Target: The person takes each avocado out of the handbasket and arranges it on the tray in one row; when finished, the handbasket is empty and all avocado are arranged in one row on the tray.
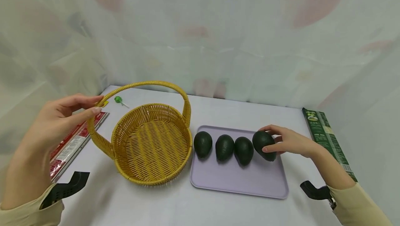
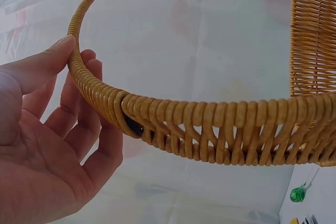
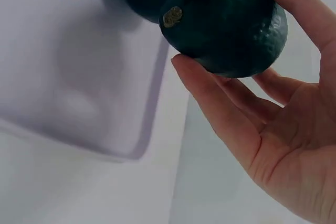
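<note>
Pinching the basket handle (image 1: pixel 103 101) with my left hand (image 1: pixel 53 122), I grip the rightmost avocado (image 1: pixel 264 145) on the tray (image 1: pixel 237 181) with my right hand (image 1: pixel 289 142).

white table (image 1: pixel 237 115), basket (image 1: pixel 153 142), lavender tray (image 1: pixel 237 181), packets (image 1: pixel 328 139)

Head view high, facing down at table (image 1: pixel 218 115); wrist views close.

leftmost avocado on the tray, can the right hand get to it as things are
Probably yes, once it lets go. The right hand grips the rightmost avocado; the leftmost avocado lies uncovered on the tray, with two others between that it could pass above.
</note>
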Demonstrator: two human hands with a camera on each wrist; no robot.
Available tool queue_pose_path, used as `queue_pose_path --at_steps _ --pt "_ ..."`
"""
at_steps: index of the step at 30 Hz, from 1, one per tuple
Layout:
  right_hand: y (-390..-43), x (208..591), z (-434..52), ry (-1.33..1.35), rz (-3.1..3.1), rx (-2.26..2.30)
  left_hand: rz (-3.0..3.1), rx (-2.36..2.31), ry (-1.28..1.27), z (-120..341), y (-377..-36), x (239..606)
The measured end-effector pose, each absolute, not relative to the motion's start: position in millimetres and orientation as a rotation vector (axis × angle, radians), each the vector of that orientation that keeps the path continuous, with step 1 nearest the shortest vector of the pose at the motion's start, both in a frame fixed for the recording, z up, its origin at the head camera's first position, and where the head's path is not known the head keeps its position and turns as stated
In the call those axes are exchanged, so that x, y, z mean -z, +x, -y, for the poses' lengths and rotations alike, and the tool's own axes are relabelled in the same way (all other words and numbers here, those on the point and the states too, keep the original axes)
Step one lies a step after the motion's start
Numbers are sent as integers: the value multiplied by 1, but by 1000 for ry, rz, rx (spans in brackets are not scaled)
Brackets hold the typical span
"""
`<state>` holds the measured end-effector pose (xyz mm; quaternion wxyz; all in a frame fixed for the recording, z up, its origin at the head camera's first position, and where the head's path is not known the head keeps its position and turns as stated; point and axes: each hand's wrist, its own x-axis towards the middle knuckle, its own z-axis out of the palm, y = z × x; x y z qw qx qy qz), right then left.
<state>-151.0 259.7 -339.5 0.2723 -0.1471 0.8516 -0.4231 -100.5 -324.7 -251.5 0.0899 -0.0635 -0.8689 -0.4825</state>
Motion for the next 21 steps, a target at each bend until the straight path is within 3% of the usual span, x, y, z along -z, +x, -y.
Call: queue_pose_path --at_steps 13,21 --pt "-142 370 -277 -279 -2464 1087 2568 1429 -198 325 -101 254" --pt "-139 389 -275 -156 -2459 1139 2315 1806 -309 321 -96 256"
